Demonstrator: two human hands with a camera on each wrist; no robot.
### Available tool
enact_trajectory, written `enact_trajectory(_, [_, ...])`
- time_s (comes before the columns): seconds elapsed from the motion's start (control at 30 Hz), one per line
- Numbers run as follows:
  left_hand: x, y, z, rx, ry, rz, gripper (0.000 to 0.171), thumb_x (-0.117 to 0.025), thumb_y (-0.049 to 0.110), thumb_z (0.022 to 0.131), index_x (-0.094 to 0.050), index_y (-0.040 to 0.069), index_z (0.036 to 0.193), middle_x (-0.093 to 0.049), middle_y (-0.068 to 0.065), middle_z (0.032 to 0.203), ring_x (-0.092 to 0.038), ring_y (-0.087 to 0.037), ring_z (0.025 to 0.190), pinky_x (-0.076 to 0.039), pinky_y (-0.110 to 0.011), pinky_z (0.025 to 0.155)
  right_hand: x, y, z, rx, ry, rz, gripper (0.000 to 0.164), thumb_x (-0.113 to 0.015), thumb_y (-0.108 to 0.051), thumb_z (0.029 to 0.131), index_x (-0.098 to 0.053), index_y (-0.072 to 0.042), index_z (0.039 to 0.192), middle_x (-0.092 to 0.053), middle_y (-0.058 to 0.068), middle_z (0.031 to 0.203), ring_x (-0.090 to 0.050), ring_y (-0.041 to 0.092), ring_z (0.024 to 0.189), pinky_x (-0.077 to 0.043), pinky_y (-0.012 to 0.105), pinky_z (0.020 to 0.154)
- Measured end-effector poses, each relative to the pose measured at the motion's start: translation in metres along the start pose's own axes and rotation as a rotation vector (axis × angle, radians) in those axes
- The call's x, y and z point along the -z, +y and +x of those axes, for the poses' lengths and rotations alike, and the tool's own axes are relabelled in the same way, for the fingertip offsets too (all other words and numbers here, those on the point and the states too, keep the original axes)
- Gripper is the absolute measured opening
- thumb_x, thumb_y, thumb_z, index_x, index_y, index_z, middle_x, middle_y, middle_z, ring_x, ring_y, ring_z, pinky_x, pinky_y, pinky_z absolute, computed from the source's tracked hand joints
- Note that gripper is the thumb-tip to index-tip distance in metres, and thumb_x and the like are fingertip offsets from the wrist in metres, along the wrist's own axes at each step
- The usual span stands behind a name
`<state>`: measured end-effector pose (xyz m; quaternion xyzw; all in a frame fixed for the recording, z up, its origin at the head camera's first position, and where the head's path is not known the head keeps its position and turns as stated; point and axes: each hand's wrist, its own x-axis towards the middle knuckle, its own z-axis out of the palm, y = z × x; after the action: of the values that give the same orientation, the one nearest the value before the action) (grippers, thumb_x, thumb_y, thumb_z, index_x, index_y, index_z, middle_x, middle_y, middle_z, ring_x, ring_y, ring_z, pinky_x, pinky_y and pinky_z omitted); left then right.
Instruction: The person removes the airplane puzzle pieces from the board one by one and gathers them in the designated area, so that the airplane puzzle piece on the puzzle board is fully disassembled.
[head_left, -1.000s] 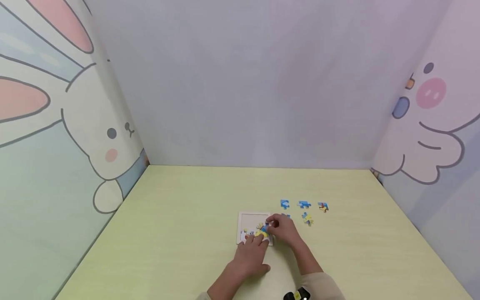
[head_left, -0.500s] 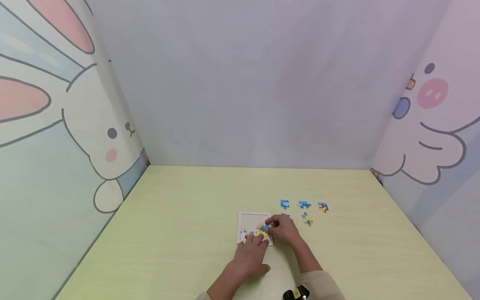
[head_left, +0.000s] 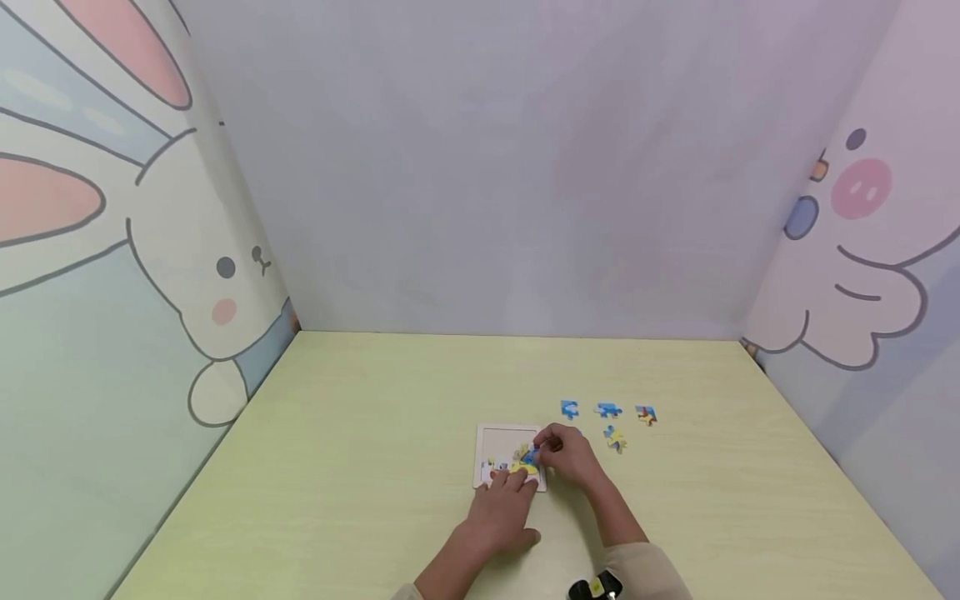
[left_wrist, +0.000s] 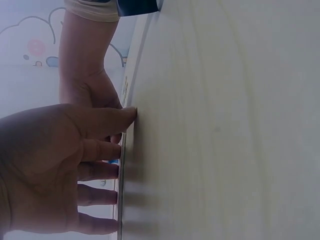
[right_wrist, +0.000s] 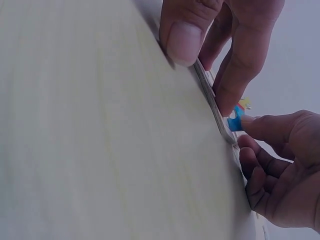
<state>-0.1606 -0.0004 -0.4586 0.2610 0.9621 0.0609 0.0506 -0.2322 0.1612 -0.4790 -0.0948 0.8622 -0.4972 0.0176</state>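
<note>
Puzzle tray (head_left: 477, 457), square and pale-rimmed, lies flat on the table (head_left: 360, 458) before a person, pieces filling part of its 6 o'clock side while the 12 o'clock half shows bare. The left hand (head_left: 504, 510) comes in from 6 o'clock, fingers straight and spread over the near edge, gripping nothing, thumb out to one side; it seems placed there to keep the tray from sliding. The right hand (head_left: 567, 457), at 3 o'clock, has its fingers curled, thumb and fingertip apparently pinching a blue piece (right_wrist: 236, 120), partly hidden from view. Such a fingertip hold probably suits small turns against neighbours, among them a yellow piece (head_left: 523, 469) at the tray's 4 o'clock. Outside the rim toward 2 o'clock, a corner piece (head_left: 569, 409), a long piece (head_left: 608, 410) and a red-marked piece (head_left: 647, 414) lie well apart, with a yellow-and-blue piece (head_left: 616, 438) nearer 3 o'clock, likely spread so that each can be read and lifted on its own.
</note>
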Motion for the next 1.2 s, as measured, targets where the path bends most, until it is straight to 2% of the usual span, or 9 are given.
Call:
enact_trajectory(0.2, [-0.001,0.000,0.000,0.003,-0.001,-0.003,0.065,-0.071,0.045,0.077,-0.054,0.012,0.129,-0.046,-0.004,0.134,-0.042,-0.027,0.122,-0.044,-0.048,0.085,0.000,-0.001,0.000,-0.056,0.014,0.017,0.010,-0.066,0.005,0.080,-0.063,-0.003,0.085,-0.058,0.002,0.074,-0.051,0.017,0.067,-0.043,0.026,0.057])
enact_trajectory(0.5, [-0.002,0.001,0.001,0.003,-0.012,-0.018,0.064,-0.071,0.045,0.077,-0.054,0.012,0.130,-0.046,-0.003,0.134,-0.042,-0.025,0.121,-0.044,-0.047,0.085,0.007,-0.014,-0.002,-0.049,0.025,0.114,0.010,-0.065,0.005,0.080,-0.065,-0.003,0.086,-0.061,0.003,0.077,-0.052,0.019,0.069,-0.043,0.027,0.062])
enact_trajectory(0.97, [0.005,-0.003,0.006,0.005,-0.049,-0.052,0.063,-0.068,0.046,0.079,-0.054,0.011,0.129,-0.046,-0.005,0.133,-0.043,-0.027,0.120,-0.044,-0.047,0.084,0.015,-0.016,-0.006,0.000,-0.002,0.130,0.008,-0.066,0.004,0.082,-0.064,-0.002,0.088,-0.059,0.004,0.076,-0.050,0.018,0.068,-0.042,0.024,0.057])
enact_trajectory(1.2, [0.004,0.000,0.006,0.026,-0.046,-0.026,0.063,-0.069,0.047,0.078,-0.055,0.012,0.129,-0.047,-0.004,0.131,-0.044,-0.026,0.119,-0.045,-0.048,0.082,0.024,-0.013,-0.015,-0.021,0.008,0.124,0.008,-0.068,0.000,0.082,-0.065,-0.002,0.089,-0.060,0.005,0.077,-0.051,0.018,0.069,-0.043,0.025,0.058])
